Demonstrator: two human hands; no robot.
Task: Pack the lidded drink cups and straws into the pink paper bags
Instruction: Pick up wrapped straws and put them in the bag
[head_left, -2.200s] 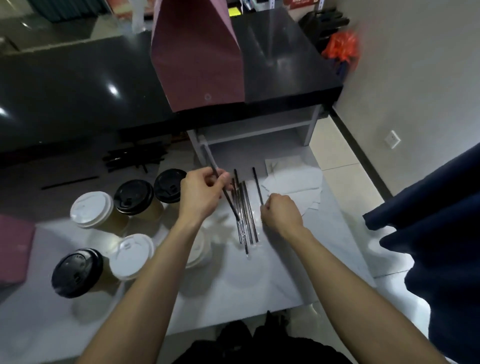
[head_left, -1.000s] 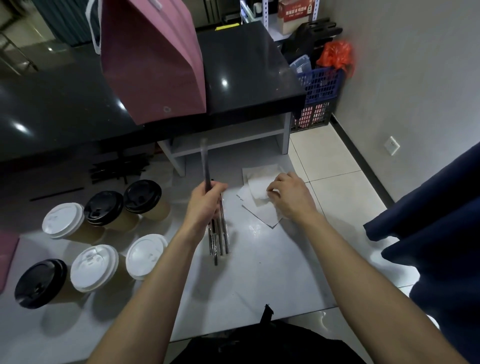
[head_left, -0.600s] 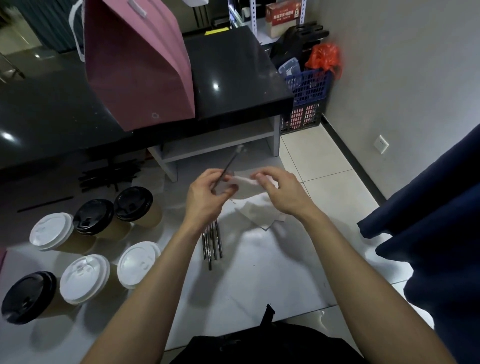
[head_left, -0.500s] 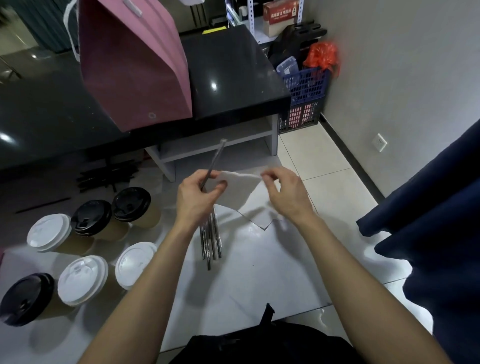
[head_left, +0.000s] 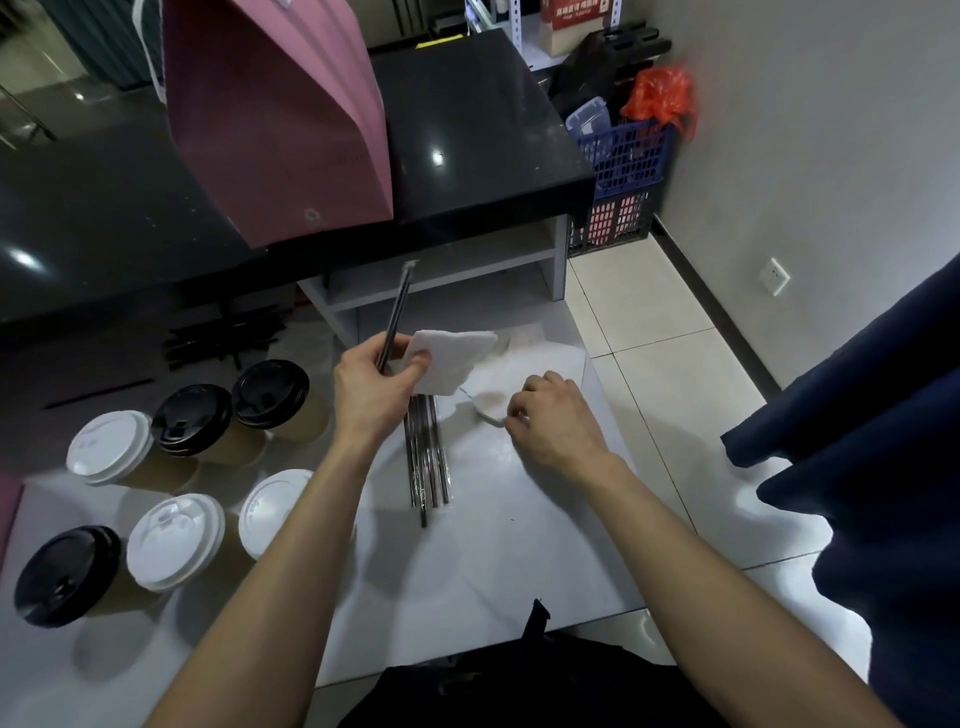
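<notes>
My left hand (head_left: 371, 392) grips a dark wrapped straw (head_left: 397, 306) that points up and away, together with a white napkin (head_left: 451, 357) pinched under the thumb. My right hand (head_left: 548, 418) rests on the white table (head_left: 493, 551) and pinches the near edge of another napkin in the stack (head_left: 524, 371). A bundle of wrapped straws (head_left: 427, 457) lies below my left hand. Several lidded paper cups, some with white lids (head_left: 174, 540) and some with black lids (head_left: 191, 421), stand at the left. A pink paper bag (head_left: 275, 114) stands on the black counter (head_left: 467, 156).
More dark straws (head_left: 223, 338) lie under the counter's edge at the back left. Another pink bag's edge (head_left: 8, 514) shows at far left. A blue crate (head_left: 621, 192) stands on the floor beyond the counter. Dark blue fabric (head_left: 872, 467) hangs at the right.
My right hand let go of the napkin, which stays in my left hand with the straw, and dropped to the stack to pinch another napkin.
</notes>
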